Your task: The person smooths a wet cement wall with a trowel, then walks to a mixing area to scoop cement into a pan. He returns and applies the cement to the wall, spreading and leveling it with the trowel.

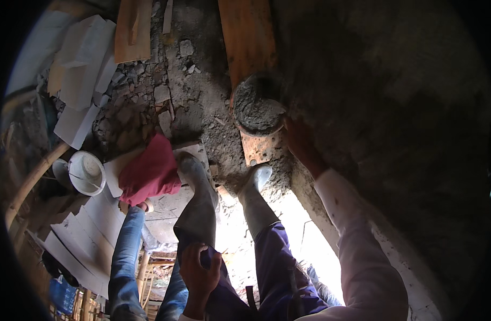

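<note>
The right hand (298,140) grips the mortar pan's (257,107) rim on the plank's (250,48) edge; it may tip. Left hand (200,273) rests closed on the knee.

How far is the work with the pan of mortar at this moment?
Done: the round pan on the orange board is full of grey mortar. In hand: the right hand touches its rim; the left hand rests on the knee. Left: the mortar looks unused.

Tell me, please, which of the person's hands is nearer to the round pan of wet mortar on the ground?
The right hand. It reaches out beside the pan of mortar, at its right rim. The left hand rests well back on the person's own thigh, near the boot top.
</note>
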`<state>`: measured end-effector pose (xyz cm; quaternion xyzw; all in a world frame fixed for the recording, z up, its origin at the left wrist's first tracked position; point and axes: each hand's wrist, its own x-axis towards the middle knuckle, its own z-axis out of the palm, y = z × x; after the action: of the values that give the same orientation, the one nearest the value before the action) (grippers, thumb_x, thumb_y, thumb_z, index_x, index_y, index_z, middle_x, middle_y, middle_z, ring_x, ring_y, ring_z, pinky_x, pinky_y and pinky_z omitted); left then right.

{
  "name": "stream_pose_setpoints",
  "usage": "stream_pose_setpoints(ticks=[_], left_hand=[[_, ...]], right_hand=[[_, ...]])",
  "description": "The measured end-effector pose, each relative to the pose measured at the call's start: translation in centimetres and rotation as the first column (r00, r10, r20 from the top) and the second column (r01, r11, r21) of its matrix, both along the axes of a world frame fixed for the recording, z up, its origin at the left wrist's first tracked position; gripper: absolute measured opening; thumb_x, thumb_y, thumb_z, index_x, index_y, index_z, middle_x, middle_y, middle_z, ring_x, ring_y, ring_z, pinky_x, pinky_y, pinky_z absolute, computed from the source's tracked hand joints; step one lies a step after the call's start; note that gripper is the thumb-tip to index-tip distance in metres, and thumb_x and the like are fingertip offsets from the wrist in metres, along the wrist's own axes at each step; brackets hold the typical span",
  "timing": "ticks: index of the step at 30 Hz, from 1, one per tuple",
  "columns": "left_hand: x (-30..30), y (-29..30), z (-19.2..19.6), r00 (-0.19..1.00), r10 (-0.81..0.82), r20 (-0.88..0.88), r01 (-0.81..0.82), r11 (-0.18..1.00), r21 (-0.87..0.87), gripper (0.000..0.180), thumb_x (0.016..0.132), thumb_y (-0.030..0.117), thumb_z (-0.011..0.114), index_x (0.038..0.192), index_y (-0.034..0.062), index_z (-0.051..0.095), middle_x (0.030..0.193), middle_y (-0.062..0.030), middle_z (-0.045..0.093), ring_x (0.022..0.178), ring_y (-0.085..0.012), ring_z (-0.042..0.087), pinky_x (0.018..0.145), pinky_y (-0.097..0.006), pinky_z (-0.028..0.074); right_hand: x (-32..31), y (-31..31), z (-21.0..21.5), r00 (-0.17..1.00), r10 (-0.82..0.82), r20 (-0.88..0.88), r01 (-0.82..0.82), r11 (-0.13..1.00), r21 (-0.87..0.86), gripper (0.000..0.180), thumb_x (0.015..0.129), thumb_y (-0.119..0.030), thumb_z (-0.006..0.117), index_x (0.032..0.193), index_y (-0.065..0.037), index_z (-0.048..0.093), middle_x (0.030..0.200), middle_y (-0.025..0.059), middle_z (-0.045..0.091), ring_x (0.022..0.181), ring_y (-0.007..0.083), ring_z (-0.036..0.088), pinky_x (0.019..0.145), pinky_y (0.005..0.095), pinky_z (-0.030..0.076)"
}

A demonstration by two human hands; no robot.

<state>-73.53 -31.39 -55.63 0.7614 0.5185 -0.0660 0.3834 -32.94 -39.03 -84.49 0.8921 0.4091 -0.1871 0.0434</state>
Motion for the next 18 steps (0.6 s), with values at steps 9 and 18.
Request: stream_pose_setpoints(ticks=[9, 18], left_hand=[[1.1, -0.2, 0.3, 0.997, 0.019, -0.075, -0.019, 1.000, -0.012, 0.042, 0.079, 0.035, 0.081, 0.102, 0.0038, 0.066, 0.105, -0.0159, 0.068, 0.101, -0.0368, 0.065, 0.088, -0.045, 0.053], [1.9, 0.2, 0.4, 0.997, -0.024, -0.072, 0.020, 0.998, -0.062, 0.042, 0.079, 0.037, 0.079, 0.101, 0.0035, 0.066, 0.102, -0.0152, 0.068, 0.099, -0.0360, 0.065, 0.086, -0.044, 0.053]], right_hand=[[-6.7, 6.9, -4.7, 0.974, 0.048, -0.223, -0.071, 0.992, -0.099, 0.022, 0.090, -0.014, 0.061, 0.109, -0.004, 0.066, 0.104, 0.0206, 0.071, 0.094, 0.0385, 0.070, 0.082, 0.0523, 0.055], [-1.4, -0.4, -3.2, 0.997, -0.077, 0.007, 0.071, 0.950, 0.303, 0.020, 0.085, -0.016, 0.069, 0.103, -0.006, 0.068, 0.096, 0.0220, 0.070, 0.102, 0.0429, 0.067, 0.091, 0.0499, 0.052]])
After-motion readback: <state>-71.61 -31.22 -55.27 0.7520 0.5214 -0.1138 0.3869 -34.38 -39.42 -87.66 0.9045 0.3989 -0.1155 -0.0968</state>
